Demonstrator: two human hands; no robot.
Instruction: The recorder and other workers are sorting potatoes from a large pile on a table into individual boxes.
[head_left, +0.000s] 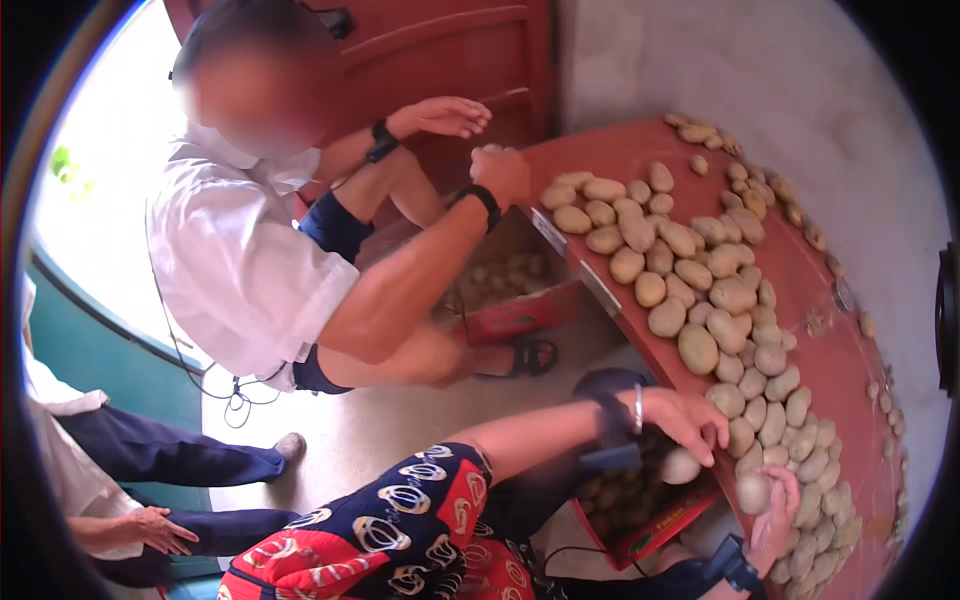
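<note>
My left hand (691, 429), with a bracelet and a dark band at the wrist, is over the table's near edge. A pale, blurred potato (680, 466) is just below its thumb, above a red box of potatoes (664, 529); whether the hand grips it is unclear. My right hand (778, 504), with a dark wrist device, holds another potato (752, 493) in its fingers, beside the heap. Many potatoes (733, 296) are spread along the reddish-brown table (832, 375).
A co-worker in a white shirt (232, 255) sits at the table's far left end, hands near its corner. Another open box of potatoes (525, 311) is below it. Another person (97, 480) is at the lower left. A pale wall (750, 67) runs behind the table. Cables lie on the floor.
</note>
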